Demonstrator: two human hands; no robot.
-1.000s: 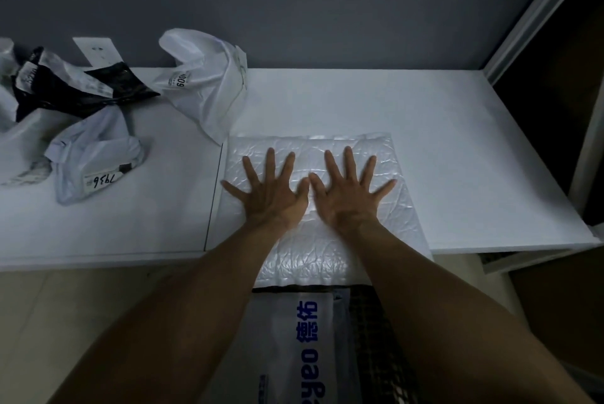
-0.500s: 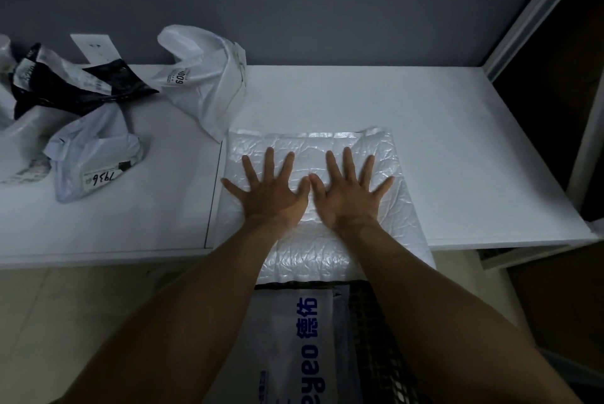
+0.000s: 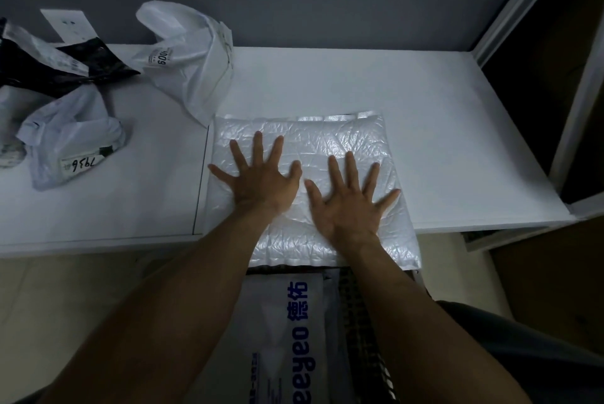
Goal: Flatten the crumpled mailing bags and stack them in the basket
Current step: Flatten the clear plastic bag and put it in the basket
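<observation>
While both hands are pressing palm-down on the shiny padded mailing bag, all the fingers are lying straight and spread wide, pinching nothing. The left hand is resting on the bag's left half, its fingers reaching a little farther forward than those of the right hand, whose fingers are fanning out over the right half. The two thumbs are pointing toward each other, close but apart.

The bag is lying wrinkled but mostly flat on the white tabletop. Its far edge is sitting just beyond the fingertips, and its near edge is hanging over the tabletop's front, behind the wrists.

Below the forearms, a dark checked basket is holding a flat printed bag with blue lettering.

Well to the left of the left little finger, three crumpled bags are waiting on the tabletop: a white bag standing puffed nearest the fingers, a grey bag with a handwritten label, and a black-and-white bag farthest back.
</observation>
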